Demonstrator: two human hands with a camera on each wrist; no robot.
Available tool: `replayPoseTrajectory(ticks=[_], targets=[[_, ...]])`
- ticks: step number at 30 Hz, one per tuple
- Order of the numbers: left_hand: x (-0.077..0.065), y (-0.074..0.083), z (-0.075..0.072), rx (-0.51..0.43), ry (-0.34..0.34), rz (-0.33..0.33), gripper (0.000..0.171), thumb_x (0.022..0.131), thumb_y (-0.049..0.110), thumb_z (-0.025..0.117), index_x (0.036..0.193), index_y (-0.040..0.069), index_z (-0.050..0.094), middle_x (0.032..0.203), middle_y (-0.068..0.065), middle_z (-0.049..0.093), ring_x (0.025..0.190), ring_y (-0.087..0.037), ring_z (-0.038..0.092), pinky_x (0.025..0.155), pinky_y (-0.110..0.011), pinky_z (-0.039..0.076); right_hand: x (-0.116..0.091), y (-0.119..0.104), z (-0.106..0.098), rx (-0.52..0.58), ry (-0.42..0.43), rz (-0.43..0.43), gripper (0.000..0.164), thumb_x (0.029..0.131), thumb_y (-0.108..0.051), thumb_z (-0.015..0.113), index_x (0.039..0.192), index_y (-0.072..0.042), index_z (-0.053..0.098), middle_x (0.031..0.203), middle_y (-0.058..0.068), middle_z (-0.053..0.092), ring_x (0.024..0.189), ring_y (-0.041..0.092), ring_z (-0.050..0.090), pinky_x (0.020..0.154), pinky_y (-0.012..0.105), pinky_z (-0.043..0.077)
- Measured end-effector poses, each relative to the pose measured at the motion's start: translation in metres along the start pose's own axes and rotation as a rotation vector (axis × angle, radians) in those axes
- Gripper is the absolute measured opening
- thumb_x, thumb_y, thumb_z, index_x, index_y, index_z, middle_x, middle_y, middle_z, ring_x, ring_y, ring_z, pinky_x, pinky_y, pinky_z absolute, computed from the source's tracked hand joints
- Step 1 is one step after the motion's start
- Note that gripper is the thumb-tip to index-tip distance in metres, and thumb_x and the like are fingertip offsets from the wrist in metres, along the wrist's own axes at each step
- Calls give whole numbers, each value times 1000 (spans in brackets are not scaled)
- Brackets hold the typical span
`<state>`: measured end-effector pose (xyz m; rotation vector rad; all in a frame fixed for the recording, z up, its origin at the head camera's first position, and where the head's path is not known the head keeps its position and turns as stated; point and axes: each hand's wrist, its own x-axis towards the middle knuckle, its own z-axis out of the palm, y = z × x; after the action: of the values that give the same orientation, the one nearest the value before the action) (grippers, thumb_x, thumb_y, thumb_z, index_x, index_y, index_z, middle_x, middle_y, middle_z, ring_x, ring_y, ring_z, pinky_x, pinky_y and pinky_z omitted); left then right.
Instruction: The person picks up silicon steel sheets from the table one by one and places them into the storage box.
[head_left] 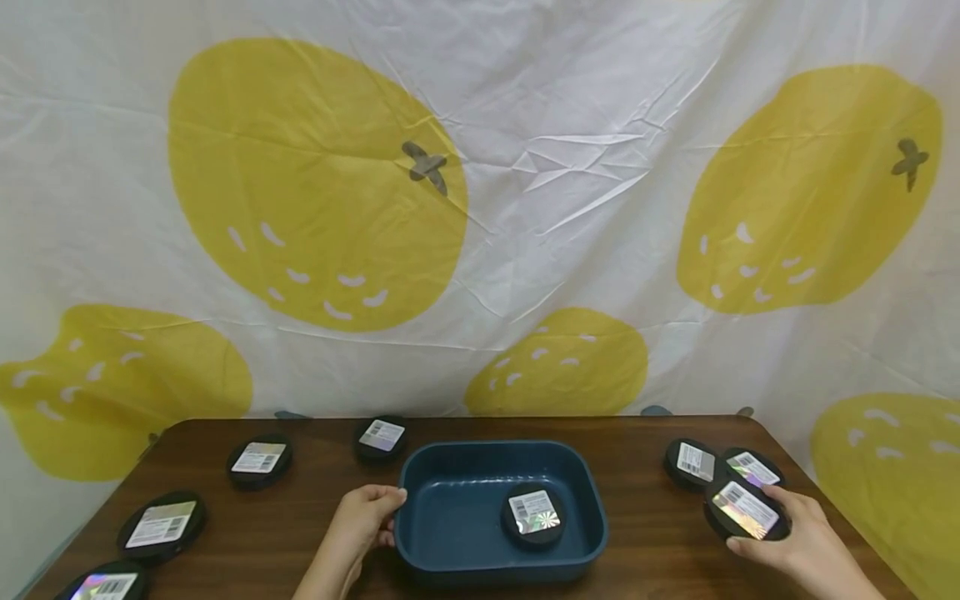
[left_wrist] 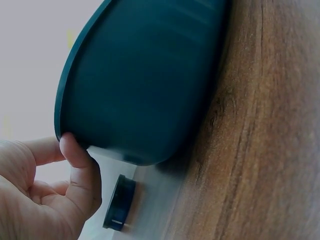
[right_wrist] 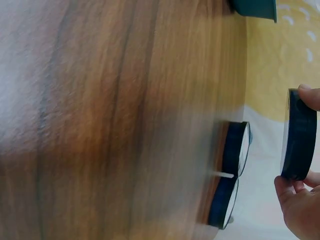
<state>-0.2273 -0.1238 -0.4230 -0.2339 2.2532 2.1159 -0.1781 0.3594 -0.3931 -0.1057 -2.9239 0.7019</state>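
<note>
My left hand (head_left: 363, 523) pinches the left rim of a dark teal rectangular basin (head_left: 450, 533), thumb on top of the edge. Inside that basin, toward its right, lies a round black container (head_left: 533, 515) with a white barcode label. At the right, my right hand (head_left: 806, 533) grips another black disc-shaped container (head_left: 746, 508) between thumb and fingers. In the right wrist view this held container (right_wrist: 300, 135) is raised off the table. Two more labelled black containers, one (head_left: 689, 463) and another (head_left: 756, 468), sit on the table just behind it.
On the left of the brown wooden table (head_left: 315, 467) lie several similar round containers, including one (head_left: 259, 462) toward the back and one (head_left: 161, 527) nearer. Another container (head_left: 380, 437) stands behind the left hand. A white cloth (head_left: 570, 233) with yellow lemons hangs behind the table.
</note>
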Motion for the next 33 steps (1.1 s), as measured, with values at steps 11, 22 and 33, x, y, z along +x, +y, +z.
replayPoseTrajectory(ticks=[11, 22, 33], targets=[[2, -1, -2, -14, -2, 3, 27, 89, 6, 55, 100, -19, 54, 64, -5, 49, 53, -13, 46, 45, -21, 43, -1, -23, 3, 35, 39, -49, 89, 68, -35, 79, 132, 11, 37, 124, 37, 31, 101, 47, 46, 79, 54, 42], [2, -2, 1, -19, -11, -5, 27, 88, 6, 55, 100, -18, 54, 63, -5, 49, 52, -12, 46, 45, -21, 42, 3, -38, 5, 5, 32, -65, 91, 65, -36, 81, 130, 11, 39, 126, 38, 33, 104, 50, 46, 78, 57, 44], [1, -1, 1, -16, -11, -10, 27, 89, 6, 55, 101, -18, 54, 65, -5, 50, 53, -13, 47, 45, -21, 42, 4, -55, 5, 24, 2, -73, 92, 64, -36, 82, 131, 10, 39, 126, 37, 34, 105, 48, 47, 78, 56, 44]])
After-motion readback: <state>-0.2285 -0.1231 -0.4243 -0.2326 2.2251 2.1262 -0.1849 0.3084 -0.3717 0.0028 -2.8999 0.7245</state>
